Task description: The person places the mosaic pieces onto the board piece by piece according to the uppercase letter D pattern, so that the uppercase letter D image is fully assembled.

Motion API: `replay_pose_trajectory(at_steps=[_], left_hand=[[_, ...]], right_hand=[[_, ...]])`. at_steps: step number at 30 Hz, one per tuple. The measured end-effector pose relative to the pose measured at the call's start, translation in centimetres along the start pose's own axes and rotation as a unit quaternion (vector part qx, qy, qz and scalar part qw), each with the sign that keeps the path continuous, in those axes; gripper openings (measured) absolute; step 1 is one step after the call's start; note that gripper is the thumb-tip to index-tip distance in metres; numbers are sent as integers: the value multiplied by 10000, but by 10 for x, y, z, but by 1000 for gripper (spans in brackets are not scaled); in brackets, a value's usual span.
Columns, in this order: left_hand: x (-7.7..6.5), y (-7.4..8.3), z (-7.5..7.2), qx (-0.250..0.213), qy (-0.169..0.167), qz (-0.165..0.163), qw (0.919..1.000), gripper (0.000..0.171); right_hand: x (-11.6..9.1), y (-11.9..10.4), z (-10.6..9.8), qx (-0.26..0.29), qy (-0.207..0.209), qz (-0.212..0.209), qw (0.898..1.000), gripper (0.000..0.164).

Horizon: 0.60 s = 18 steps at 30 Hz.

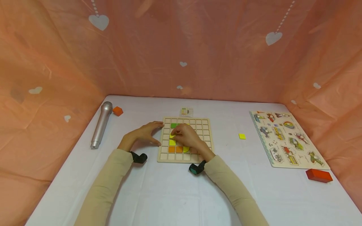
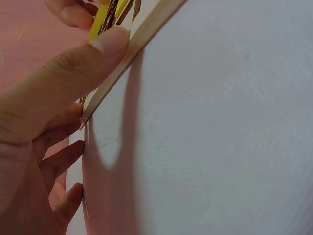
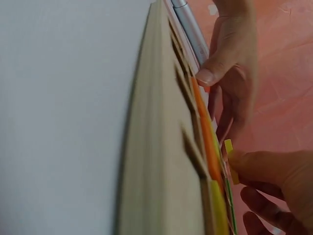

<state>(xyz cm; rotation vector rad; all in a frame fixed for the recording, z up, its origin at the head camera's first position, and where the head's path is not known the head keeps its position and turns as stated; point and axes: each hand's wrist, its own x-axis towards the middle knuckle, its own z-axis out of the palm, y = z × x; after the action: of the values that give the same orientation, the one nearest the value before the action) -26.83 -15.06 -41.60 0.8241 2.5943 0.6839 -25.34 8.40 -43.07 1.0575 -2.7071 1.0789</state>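
Note:
A wooden grid board lies mid-table with green tiles, orange tiles and yellow pieces in its cells. Above the board's left part, my right hand pinches a yellow tile between thumb and fingertips. My left hand is beside the board's left edge, its thumb close against the rim and its fingers spread along that side. Whether the thumb presses the rim, I cannot tell. The right hand hides some of the middle cells.
Behind the board lies a small pattern card. One loose yellow square lies to the right, before a picture peg puzzle and a red block. A silver microphone and an orange block are at the left.

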Motion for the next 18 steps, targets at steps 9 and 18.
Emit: replay_pose_trajectory(at_steps=[9,18], left_hand=[[0,0,0,39,46,113,9999,87],[0,1,0,-17,33,53,10000,87]], right_hand=[[1,0,2,-287,-41,66,9996,10],[0,1,-1,-626,-124,-334,9974,9]])
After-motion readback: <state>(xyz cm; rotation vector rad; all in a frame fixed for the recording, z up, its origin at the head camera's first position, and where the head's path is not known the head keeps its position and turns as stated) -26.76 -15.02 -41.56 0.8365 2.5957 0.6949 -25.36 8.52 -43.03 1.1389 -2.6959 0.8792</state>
